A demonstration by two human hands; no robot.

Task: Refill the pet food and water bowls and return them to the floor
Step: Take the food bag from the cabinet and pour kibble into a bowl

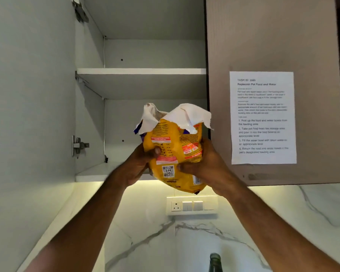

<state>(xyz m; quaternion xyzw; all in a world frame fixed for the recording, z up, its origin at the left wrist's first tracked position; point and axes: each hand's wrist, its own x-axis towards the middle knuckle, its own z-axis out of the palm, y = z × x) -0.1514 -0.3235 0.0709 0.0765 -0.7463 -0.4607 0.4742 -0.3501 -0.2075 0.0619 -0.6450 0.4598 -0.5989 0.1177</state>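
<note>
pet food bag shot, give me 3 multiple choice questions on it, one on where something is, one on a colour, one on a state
1. Where is the printed task sheet?
A. on the closed cabinet door right of the open cabinet
B. on the marble wall
C. inside the cabinet

2. What is the main colour of the pet food bag?
A. green
B. yellow-orange
C. black

3. How is the bag held?
A. resting on the shelf
B. in one hand
C. in the left hand and right hand, top torn open

Answers:
1 A, the sheet is stuck on the brown door.
2 B, its printed face is yellow-orange.
3 C, both hands grip its sides and white torn flaps spread on top.
</note>
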